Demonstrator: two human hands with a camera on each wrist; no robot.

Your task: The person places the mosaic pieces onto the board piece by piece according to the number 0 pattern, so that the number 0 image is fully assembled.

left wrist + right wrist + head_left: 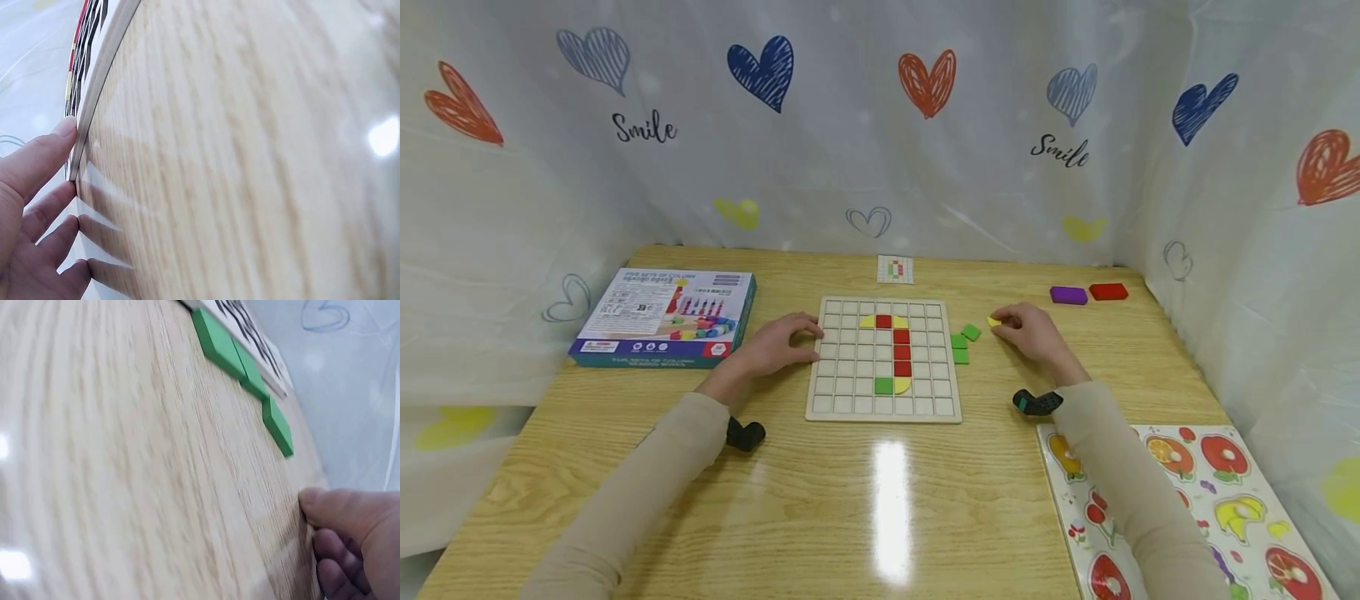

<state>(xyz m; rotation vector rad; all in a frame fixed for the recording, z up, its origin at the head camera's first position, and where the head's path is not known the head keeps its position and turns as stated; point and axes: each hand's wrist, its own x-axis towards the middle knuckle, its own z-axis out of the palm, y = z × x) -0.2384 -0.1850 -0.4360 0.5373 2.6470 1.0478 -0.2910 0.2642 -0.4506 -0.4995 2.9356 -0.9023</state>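
Note:
A pale wooden grid board point(850, 367) lies on the table with red, green and yellow tiles set in its squares. My left hand point(781, 343) rests at the board's left edge. In the left wrist view its thumb point(47, 153) touches the side of the board, the other fingers fairly straight on the tabletop. To the right of the board, my right hand point(1030, 331) pinches a small yellow tile point(993, 322) between thumb and fingertips. Several loose green tiles point(971, 332) lie between the board and this hand, also seen in the right wrist view, the nearest green tile point(277, 427) beyond the thumb.
Behind the board lies a small pattern card point(896, 269). A boxed bead set point(662, 317) stands at the left. Purple point(1068, 295) and red point(1108, 292) blocks sit at the back right. A fruit puzzle board point(1213, 492) lies under the right forearm. Printed curtains point(850, 150) enclose the table.

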